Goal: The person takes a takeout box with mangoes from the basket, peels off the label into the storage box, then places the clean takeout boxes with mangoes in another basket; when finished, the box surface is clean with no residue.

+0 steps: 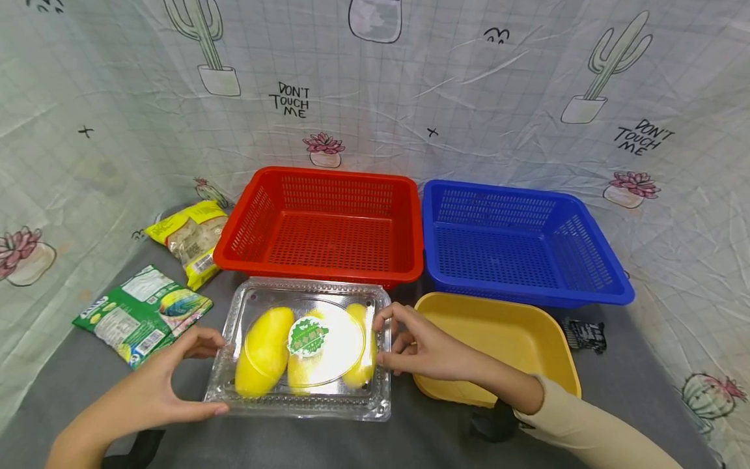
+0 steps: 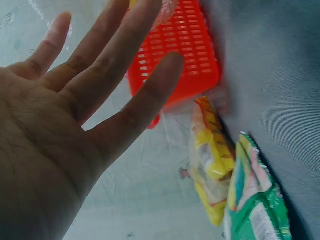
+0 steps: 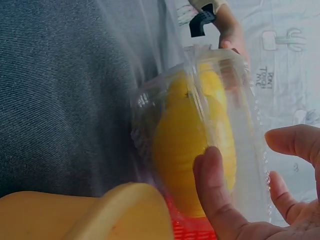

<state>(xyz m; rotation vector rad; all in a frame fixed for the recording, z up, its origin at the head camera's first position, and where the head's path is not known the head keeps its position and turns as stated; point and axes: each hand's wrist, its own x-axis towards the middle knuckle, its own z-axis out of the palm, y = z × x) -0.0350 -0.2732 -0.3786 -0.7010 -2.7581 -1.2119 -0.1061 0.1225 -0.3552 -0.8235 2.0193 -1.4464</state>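
A grey cloth (image 1: 263, 449) covers the work surface, and a pale, wrinkled sheet (image 1: 375, 124) printed with potted cacti and "DON'T TOUCH ME" hangs round it. A red basket (image 1: 331, 241) and a blue basket (image 1: 495, 257) stand side by side at the back. A yellow tray (image 1: 498, 339) sits before the blue one, a small black packet (image 1: 586, 335) just to its right. At the left lie a yellow bag (image 1: 196, 234) and a green bag (image 1: 140, 312).

The clear box (image 1: 301, 365), with yellow mangoes (image 1: 263, 352) inside, is in front of the red basket, between the hands. The left hand (image 1: 152, 384) spans its left edge in a wide curve, thumb well apart from the fingers. The right hand (image 1: 430, 348) is at the right rim, fingers loosely bent and parted from the thumb; how firmly either bears on the plastic, I cannot tell.

Only the head view shows the round green-and-white sticker (image 1: 308, 337) on the lid. The left wrist view shows the left palm and its spread, nearly straight fingers; the right wrist view shows the box's depth, with the mangoes overlapping end-on.
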